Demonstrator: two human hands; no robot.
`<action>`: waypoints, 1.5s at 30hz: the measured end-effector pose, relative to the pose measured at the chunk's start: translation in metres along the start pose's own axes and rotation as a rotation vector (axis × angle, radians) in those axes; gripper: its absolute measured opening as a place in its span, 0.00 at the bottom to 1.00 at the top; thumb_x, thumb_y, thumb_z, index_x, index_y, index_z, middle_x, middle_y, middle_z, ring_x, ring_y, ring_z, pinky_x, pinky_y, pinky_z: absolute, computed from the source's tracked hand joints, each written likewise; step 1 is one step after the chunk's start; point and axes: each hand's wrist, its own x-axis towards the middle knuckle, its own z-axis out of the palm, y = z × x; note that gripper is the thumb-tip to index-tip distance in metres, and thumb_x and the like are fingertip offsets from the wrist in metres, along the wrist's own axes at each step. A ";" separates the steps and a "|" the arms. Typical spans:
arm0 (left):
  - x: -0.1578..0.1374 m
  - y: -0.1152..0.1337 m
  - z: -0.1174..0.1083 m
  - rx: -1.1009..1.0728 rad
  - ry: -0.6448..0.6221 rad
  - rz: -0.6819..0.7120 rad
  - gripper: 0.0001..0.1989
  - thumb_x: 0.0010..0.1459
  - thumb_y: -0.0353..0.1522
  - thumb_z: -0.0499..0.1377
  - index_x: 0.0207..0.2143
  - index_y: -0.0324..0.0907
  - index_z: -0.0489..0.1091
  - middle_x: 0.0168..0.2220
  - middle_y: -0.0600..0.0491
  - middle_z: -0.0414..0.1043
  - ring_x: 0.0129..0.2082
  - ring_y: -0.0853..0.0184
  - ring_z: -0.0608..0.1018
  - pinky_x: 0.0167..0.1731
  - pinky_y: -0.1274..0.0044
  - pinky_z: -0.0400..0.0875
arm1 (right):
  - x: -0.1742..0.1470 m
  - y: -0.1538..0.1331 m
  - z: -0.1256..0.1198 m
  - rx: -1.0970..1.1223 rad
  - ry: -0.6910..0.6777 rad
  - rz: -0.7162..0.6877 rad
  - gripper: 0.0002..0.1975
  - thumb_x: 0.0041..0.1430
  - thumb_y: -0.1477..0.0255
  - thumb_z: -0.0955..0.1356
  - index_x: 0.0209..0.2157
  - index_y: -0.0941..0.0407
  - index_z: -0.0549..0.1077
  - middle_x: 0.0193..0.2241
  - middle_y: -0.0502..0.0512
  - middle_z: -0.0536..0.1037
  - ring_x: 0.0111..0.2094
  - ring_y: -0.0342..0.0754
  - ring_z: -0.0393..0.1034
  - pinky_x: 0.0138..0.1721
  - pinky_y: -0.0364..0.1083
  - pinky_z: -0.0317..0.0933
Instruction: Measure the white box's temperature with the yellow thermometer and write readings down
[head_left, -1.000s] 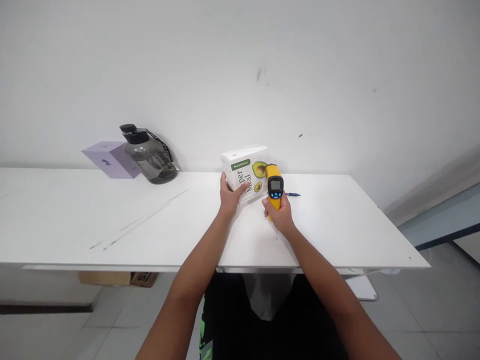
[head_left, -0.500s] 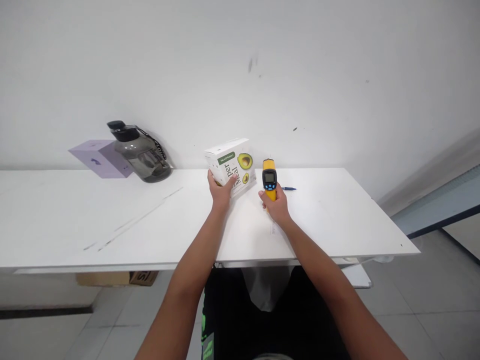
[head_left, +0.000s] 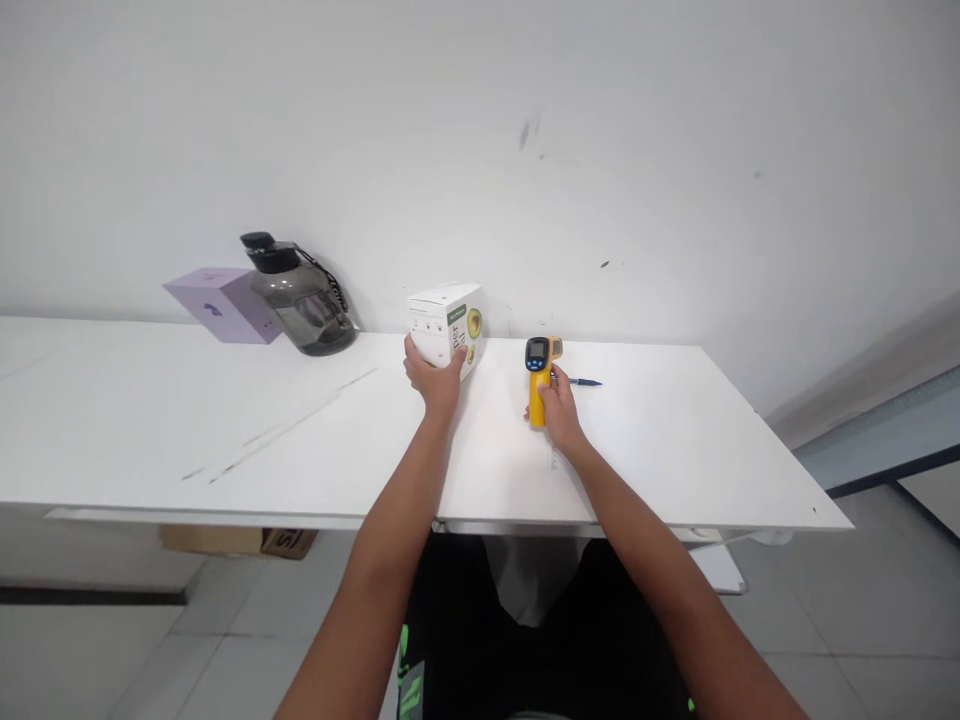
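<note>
My left hand grips the near lower part of a white carton with avocado pictures and a green label. The carton is upright, its narrow side turned towards me and its printed front facing right. In my right hand is a yellow and black infrared thermometer, held by its handle with the small screen towards me and the nose pointing away to the right. Just behind that hand a blue pen lies on the white table.
A dark translucent water bottle with a black cap leans by the wall at the left. Beside it is a lilac box. The wall closes off the table's back edge. A cardboard box sits beneath the table.
The carton has turned, so its narrow side now faces me and less of its front shows. The thermometer has swung its nose to the right and shows more of its handle.
</note>
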 end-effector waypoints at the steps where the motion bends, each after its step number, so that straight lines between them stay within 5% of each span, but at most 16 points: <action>1: 0.002 -0.001 -0.002 0.070 0.064 -0.011 0.49 0.42 0.41 0.70 0.62 0.49 0.47 0.61 0.44 0.52 0.63 0.52 0.55 0.60 0.61 0.50 | 0.001 0.001 0.000 -0.018 0.011 0.006 0.31 0.53 0.59 0.63 0.58 0.48 0.53 0.35 0.50 0.70 0.24 0.43 0.67 0.24 0.44 0.66; 4: 0.009 -0.005 -0.007 0.189 0.199 -0.041 0.48 0.40 0.41 0.70 0.60 0.49 0.50 0.58 0.44 0.56 0.61 0.51 0.58 0.59 0.59 0.51 | 0.002 0.004 0.000 -0.080 0.016 -0.010 0.33 0.53 0.59 0.64 0.60 0.48 0.52 0.41 0.53 0.70 0.29 0.45 0.69 0.26 0.45 0.66; 8: 0.014 -0.013 -0.008 0.186 0.251 -0.050 0.48 0.41 0.42 0.69 0.60 0.48 0.49 0.59 0.43 0.55 0.61 0.52 0.57 0.59 0.61 0.51 | 0.001 0.009 -0.001 -0.214 0.028 -0.094 0.34 0.53 0.58 0.64 0.61 0.50 0.54 0.36 0.51 0.72 0.31 0.46 0.67 0.30 0.44 0.64; 16: 0.011 -0.015 -0.003 0.312 0.289 -0.123 0.47 0.40 0.38 0.69 0.59 0.47 0.47 0.59 0.40 0.57 0.61 0.50 0.58 0.60 0.54 0.36 | -0.005 0.007 0.002 -0.378 0.051 -0.130 0.33 0.52 0.58 0.65 0.59 0.51 0.55 0.28 0.47 0.70 0.27 0.45 0.65 0.28 0.43 0.60; 24: 0.005 -0.020 0.000 0.348 0.291 0.220 0.53 0.47 0.47 0.65 0.64 0.38 0.35 0.66 0.31 0.35 0.67 0.51 0.39 0.62 0.57 0.32 | -0.002 0.010 0.011 -0.495 0.074 -0.148 0.35 0.53 0.55 0.65 0.59 0.52 0.54 0.31 0.51 0.74 0.28 0.49 0.68 0.30 0.46 0.61; 32: 0.016 -0.033 -0.001 0.360 0.325 -0.027 0.44 0.51 0.49 0.59 0.62 0.37 0.46 0.60 0.36 0.56 0.61 0.52 0.60 0.58 0.64 0.55 | 0.024 -0.002 0.069 -1.007 -0.076 -0.214 0.29 0.61 0.58 0.60 0.59 0.57 0.53 0.38 0.60 0.77 0.36 0.54 0.73 0.35 0.47 0.60; 38: 0.017 -0.027 -0.008 0.271 0.336 -0.155 0.28 0.65 0.44 0.36 0.58 0.38 0.57 0.55 0.39 0.63 0.57 0.56 0.66 0.54 0.64 0.60 | 0.041 0.002 0.114 -1.252 -0.126 -0.152 0.24 0.61 0.61 0.59 0.52 0.63 0.61 0.39 0.66 0.77 0.40 0.58 0.73 0.36 0.49 0.61; 45: 0.018 -0.031 -0.007 0.212 0.336 -0.162 0.27 0.65 0.43 0.34 0.56 0.38 0.60 0.52 0.39 0.66 0.55 0.58 0.68 0.52 0.64 0.62 | 0.037 0.005 0.131 -1.394 -0.131 -0.126 0.21 0.63 0.64 0.55 0.43 0.63 0.70 0.40 0.68 0.77 0.41 0.57 0.73 0.38 0.50 0.61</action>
